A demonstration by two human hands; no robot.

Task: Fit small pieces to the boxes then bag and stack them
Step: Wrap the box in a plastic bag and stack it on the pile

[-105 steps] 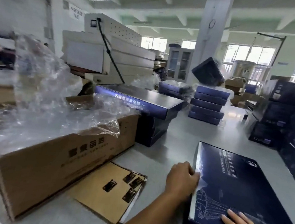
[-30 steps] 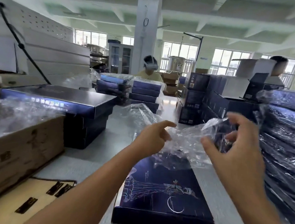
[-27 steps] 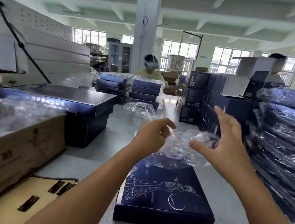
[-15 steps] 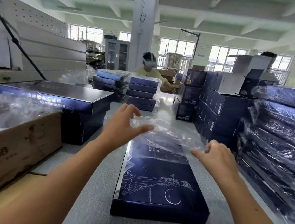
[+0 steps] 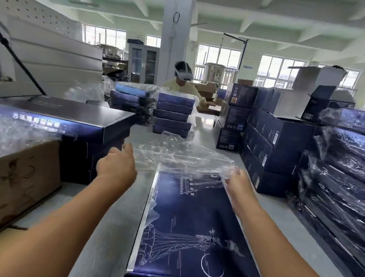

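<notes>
A flat dark-blue box point(image 5: 193, 234) with white line art lies lengthwise on the grey table point(image 5: 111, 231) in front of me. A clear plastic bag point(image 5: 182, 158) is stretched flat over the box's far end. My left hand point(image 5: 117, 168) grips the bag's left edge, off the box's left side. My right hand point(image 5: 239, 185) grips the bag's right edge above the box's far right corner. The far end of the box is veiled by the plastic.
A brown carton point(image 5: 12, 185) with loose plastic stands at left, beside a stack of dark boxes point(image 5: 85, 129). Bagged boxes point(image 5: 345, 181) are piled at right, blue cartons point(image 5: 271, 146) behind them. Another stack point(image 5: 172, 115) and a person with a headset point(image 5: 182, 81) are at the far end.
The bag was bunched in the air between my hands; both hands have moved apart and down, spreading it flat over the far end of the box.
</notes>
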